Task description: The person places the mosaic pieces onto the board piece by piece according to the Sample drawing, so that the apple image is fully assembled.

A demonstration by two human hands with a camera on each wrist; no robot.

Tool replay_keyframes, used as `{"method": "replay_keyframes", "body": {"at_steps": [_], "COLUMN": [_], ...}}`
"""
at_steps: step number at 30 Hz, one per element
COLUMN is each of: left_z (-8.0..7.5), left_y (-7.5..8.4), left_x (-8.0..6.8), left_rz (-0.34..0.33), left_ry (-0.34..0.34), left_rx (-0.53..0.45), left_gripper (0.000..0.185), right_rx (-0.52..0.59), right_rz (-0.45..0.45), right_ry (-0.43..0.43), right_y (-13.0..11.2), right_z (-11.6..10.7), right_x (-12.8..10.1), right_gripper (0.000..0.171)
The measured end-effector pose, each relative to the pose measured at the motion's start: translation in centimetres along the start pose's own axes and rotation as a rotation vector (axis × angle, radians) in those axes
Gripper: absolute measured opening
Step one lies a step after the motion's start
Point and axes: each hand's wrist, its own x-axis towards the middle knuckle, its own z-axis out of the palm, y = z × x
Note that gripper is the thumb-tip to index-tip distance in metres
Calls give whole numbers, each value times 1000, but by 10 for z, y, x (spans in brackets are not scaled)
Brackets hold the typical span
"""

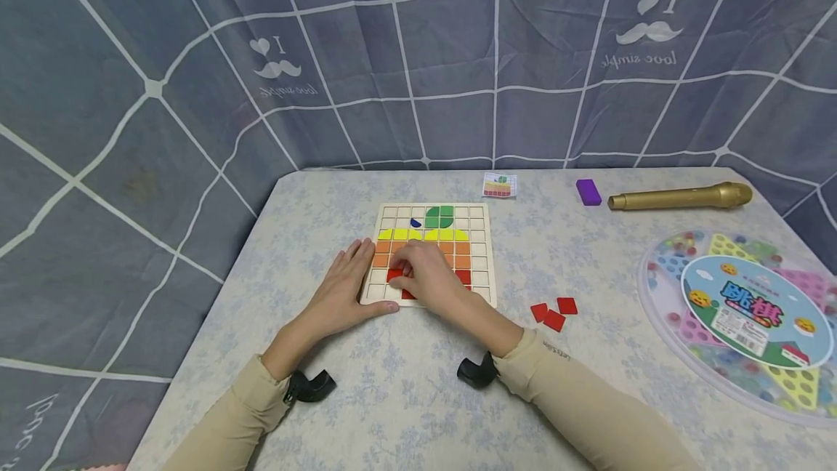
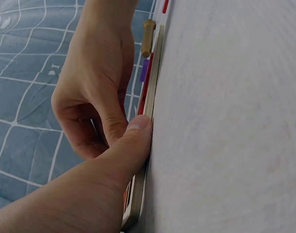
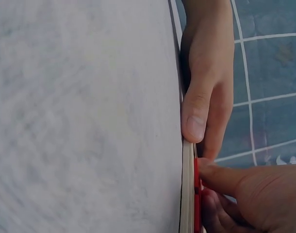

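On the pale floral table (image 1: 405, 398), centre, sits the wooden grid board (image 1: 480, 238), partly filled: green tiles top, yellow row, orange rows, red tiles (image 1: 463, 276) in the lower rows. Left hand (image 1: 346, 289) lies flat at the board's near-left corner, fingers straight, thumb pressed along the near edge; holds nothing. Right hand (image 1: 428, 276) is on the board's lower middle, fingers curled down onto a red tile (image 3: 196, 194); right wrist view shows fingertips (image 3: 208, 172) touching it, can't tell if it's pinched or just pressed. Three loose red tiles (image 1: 553, 312) lie on the table just right of the board, well clear of both hands. Far side: small pattern card (image 1: 500, 185), purple block (image 1: 588, 192), gold microphone (image 1: 680, 198). Right edge: round checkers game (image 1: 739, 311) in clear packaging.
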Motion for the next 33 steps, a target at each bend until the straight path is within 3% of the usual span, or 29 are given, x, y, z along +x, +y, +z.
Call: {"method": "replay_keyframes", "body": {"at_steps": [7, 14, 25, 33], "left_z": [1, 2, 2, 3], "left_y": [-1, -1, -4, -3], "left_x": [1, 1, 1, 2], "left_rz": [-11, -7, -8, 10], "left_ry": [-14, -4, 5, 10], "left_rx": [2, 7, -2, -2], "left_gripper": [118, 119, 118, 118], "right_rx": [43, 62, 63, 11], "right_rz": [-21, -43, 8, 111], "right_ry": [-10, -13, -88, -55], "right_y": [5, 19, 44, 65], "right_z": [-6, -30, -87, -120], "right_x": [-2, -14, -52, -90], "right_gripper": [19, 20, 29, 32]}}
